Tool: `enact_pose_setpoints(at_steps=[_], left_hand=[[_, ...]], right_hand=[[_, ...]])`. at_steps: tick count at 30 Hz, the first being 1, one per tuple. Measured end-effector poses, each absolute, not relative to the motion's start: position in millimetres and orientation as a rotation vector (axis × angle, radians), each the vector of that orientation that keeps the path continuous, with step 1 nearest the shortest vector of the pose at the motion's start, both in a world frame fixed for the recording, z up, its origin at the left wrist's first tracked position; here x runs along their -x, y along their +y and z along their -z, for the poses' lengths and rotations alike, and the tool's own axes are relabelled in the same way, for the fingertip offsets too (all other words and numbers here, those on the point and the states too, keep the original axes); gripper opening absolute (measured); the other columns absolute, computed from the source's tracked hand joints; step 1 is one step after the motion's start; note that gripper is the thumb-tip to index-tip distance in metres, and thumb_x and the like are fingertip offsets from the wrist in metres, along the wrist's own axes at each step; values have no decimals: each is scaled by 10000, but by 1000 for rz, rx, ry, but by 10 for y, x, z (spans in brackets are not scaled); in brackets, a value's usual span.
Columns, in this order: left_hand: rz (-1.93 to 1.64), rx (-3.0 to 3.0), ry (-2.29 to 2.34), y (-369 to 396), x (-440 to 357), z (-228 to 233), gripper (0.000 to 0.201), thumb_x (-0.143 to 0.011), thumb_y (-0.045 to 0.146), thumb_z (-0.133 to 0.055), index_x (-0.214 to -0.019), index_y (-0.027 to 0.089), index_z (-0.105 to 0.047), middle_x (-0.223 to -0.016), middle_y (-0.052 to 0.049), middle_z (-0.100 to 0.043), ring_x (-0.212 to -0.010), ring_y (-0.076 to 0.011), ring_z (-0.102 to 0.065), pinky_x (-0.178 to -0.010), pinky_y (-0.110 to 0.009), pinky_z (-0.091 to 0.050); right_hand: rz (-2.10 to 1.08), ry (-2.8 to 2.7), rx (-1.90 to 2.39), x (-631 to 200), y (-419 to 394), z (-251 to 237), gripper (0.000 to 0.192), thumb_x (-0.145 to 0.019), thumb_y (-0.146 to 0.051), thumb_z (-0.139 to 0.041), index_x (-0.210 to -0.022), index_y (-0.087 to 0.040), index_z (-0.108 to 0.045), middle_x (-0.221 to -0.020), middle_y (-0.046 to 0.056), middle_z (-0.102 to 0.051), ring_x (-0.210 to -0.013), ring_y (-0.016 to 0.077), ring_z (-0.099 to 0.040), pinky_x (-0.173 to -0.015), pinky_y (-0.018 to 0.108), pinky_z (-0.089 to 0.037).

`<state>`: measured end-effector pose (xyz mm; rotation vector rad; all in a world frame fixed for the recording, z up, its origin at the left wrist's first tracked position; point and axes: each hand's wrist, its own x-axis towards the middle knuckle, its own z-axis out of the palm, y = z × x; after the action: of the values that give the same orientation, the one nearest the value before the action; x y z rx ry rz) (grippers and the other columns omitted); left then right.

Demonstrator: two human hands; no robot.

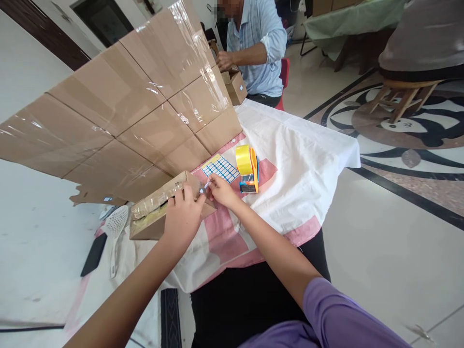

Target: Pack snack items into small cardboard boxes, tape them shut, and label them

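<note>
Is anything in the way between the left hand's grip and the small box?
Nothing visible: the left hand rests directly on the small box. The tape dispenser stands to the right, apart from it.

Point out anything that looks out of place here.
The white slotted skimmer, lying left of the carton under the left hand, looks a little odd: a kitchen utensil among cardboard and packing tape.

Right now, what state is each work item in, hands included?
Near cardboard box: whether fully closed, unclear
Left hand: fingers spread on that box
Right hand: fingertips pinched at the box's end
Tape dispenser: yellow tape roll loaded, untouched
Label sheet: lying flat
Slotted spoon: untouched
Stacked cartons: taped
Far carton: top appears open
Black flat object: untouched
</note>
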<state>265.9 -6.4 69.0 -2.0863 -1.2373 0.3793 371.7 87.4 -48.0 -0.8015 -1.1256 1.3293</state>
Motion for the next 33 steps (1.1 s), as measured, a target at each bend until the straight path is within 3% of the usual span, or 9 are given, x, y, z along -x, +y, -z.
enact_pose_setpoints(at_steps=[14, 30, 33], left_hand=[[-353, 2075, -1239, -142, -2610, -664, 326, -928, 254, -561, -1229, 255, -685, -1470, -300, -441, -1065, -399, -612, -808, -448, -488], [-336, 2105, -1291, -141, -2596, -667, 337, -927, 242, -540, -1236, 252, -675, -1493, -268, -445, -1098, -390, -605, -815, -468, -491], [-316, 2130, -1303, -143, -2601, -670, 342, -927, 221, -522, -1229, 232, -683, -1481, -272, -461, -1108, -395, -597, -828, -482, -484]], right_hand=[[-1400, -1260, 733, -3694, 839, 456, 166, -901, -73, -411, -828, -205, -482, -646, -59, -517, -504, 89, -487, -481, 185, -408], [-1143, -1423, 804, -3678, 817, 411, 137, -866, -78, -534, -828, -207, -510, -730, -46, -531, -703, 143, -516, -664, 242, -399], [-1131, -1414, 825, -3660, 827, 431, 139, -870, -81, -542, -918, -211, -549, -740, -46, -534, -707, 146, -529, -678, 251, -417]])
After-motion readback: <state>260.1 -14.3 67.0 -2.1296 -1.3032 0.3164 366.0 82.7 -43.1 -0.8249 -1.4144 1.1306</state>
